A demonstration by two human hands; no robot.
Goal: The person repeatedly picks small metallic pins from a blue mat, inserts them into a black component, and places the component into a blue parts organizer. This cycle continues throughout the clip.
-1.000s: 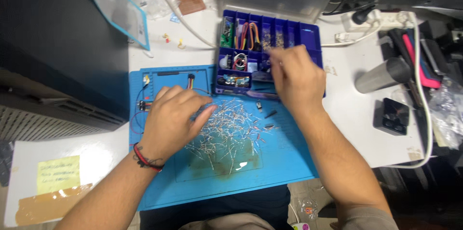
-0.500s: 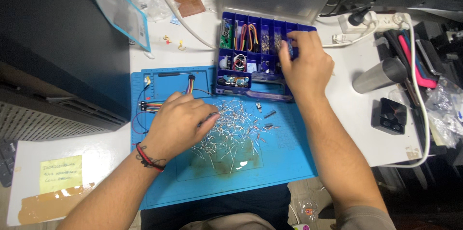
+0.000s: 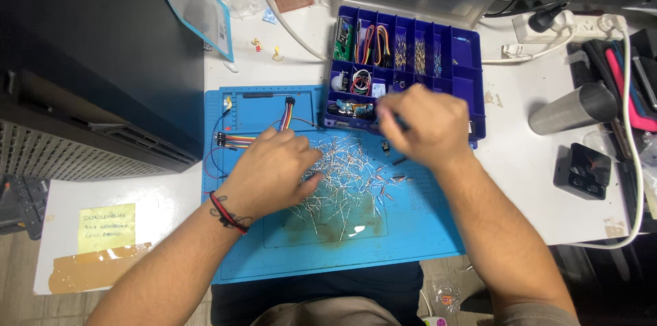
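Resting left hand (image 3: pixel 274 170) fingers spread on loose resistors (image 3: pixel 345 175) | right hand (image 3: pixel 424 124) fingers curled (grip unclear) beside organizer box (image 3: pixel 472 66)

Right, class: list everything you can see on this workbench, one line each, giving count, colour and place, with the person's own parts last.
work mat: one, blue, centre of the white table.
small metal-legged components: a loose heap, silvery, on the mat.
jumper wires: one bundle, multicoloured, mat's left side.
compartment box: one, dark blue, behind the mat.
metal cylinder: one, grey, right.
sticky note: one, yellow, left corner.
power strip: one, white, far right.
left hand: on the heap, red wristband.
right hand: at the box's front edge, blurred.
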